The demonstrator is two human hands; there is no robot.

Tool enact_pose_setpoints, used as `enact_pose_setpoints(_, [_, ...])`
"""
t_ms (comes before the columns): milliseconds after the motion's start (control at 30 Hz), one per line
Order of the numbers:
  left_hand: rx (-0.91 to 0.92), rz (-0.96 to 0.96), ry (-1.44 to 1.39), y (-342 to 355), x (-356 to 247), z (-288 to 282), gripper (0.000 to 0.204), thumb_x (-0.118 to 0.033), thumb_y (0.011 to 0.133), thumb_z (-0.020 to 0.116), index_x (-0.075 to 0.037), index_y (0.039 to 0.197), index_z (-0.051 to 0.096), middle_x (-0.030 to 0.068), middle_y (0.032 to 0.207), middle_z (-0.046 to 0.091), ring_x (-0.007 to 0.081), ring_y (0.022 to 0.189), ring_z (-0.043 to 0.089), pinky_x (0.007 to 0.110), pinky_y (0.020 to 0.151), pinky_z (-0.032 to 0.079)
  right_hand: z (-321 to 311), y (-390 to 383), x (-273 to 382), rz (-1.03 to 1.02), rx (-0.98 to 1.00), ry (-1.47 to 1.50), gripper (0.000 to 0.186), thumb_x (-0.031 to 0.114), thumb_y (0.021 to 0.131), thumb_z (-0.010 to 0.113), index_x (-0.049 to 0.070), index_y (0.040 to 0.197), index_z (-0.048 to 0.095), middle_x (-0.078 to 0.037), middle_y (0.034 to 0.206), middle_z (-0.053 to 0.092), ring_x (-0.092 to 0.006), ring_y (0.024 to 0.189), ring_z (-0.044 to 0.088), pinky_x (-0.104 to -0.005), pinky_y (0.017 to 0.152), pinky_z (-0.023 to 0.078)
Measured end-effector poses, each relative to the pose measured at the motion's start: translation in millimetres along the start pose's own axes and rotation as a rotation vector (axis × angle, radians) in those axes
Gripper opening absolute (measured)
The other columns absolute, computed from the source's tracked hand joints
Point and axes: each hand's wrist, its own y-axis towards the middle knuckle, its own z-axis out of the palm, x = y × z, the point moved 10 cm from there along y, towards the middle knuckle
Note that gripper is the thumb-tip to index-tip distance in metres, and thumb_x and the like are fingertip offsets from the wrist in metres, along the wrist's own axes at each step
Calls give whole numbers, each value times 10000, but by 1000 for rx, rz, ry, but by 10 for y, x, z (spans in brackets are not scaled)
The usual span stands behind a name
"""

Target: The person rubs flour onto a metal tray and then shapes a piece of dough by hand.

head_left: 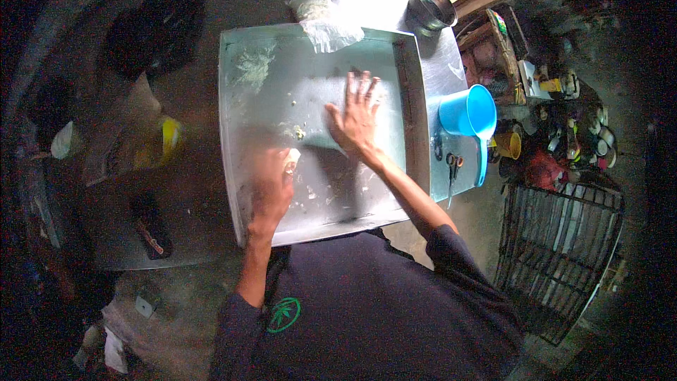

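Note:
A square metal tray [412, 63] lies on a shiny metal table [444, 56], pale smears and small crumbs [300, 132] scattered over its inside. My right hand [356, 116] rests inside, fingers spread flat on the bottom. Lower left, my left hand [271, 183] is motion-blurred, its fingers curled over a small pale piece [290, 160] that I cannot make out. A crumpled translucent bag [321, 25] with pale contents overlaps the tray's far edge.
At the right stand a blue plastic dipper [465, 109], scissors [453, 162] and a dark round tin [431, 7]. Dark bags [155, 21] and a yellow item [169, 137] are at left. Cluttered shelves [483, 56] and a metal rack [557, 254] occupy the far right.

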Motion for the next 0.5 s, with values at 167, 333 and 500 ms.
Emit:
enact_pose_setpoints(167, [5,-6,22,-9,77,13,298,-95,941,562,-65,1234,614,148,1184,570,350,1102,531,461,983,433,430,-615,621,-317,127,-70,901,630,953,454,91,1600,135,-292,1631,-24,-504,1492,-99,-714,1140,-8])
enact_pose_setpoints(333, [-15,21,-7,3,38,26,288,-100,949,557,-70,1229,616,147,1170,569,351,1083,530,458,977,430,13,-223,-227,44,15,1,869,603,957,467,80,1590,180,-308,1624,3,-512,1493,-60,-738,1126,11])
enact_pose_setpoints(500, [24,-13,9,18,98,29,275,-104,950,558,-64,1216,616,146,1183,566,350,1091,530,461,979,430,404,-380,580,-223,149,-76,844,595,984,411,85,1597,134,-280,1635,-24,-490,1496,-99,-723,1132,-33])
